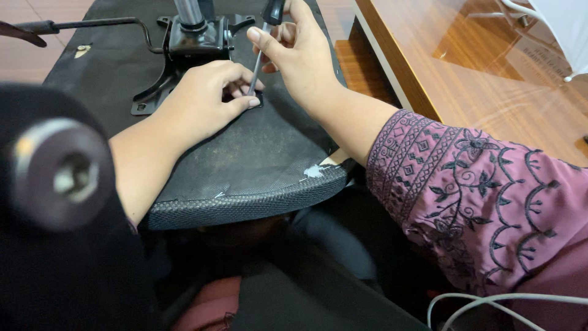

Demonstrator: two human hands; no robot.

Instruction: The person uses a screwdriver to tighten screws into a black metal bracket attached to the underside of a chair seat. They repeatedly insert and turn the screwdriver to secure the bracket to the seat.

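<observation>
An upturned office chair seat (245, 159), black with a mesh edge, fills the middle of the frame, its underside facing up. In the upper middle the right hand (300, 52) is closed around a screwdriver (260, 55), gripping the dark handle near the top edge while the thin metal shaft slants down to the seat. The left hand (205, 98) lies curled on the fabric just left of centre, its fingertips (252, 103) pinched close around the tip of the shaft, steadying it at a small dark spot; the screw itself is hidden under them. Just above, the black metal plate (190, 46) with its lever (79, 26) sits bolted to the seat. A wooden desk (465, 79) runs along the upper right.

To do this well, I judge the shaft should stand straight over the screw, pressed firmly down, with the guiding fingertips kept clear of the tip should it slip.
</observation>
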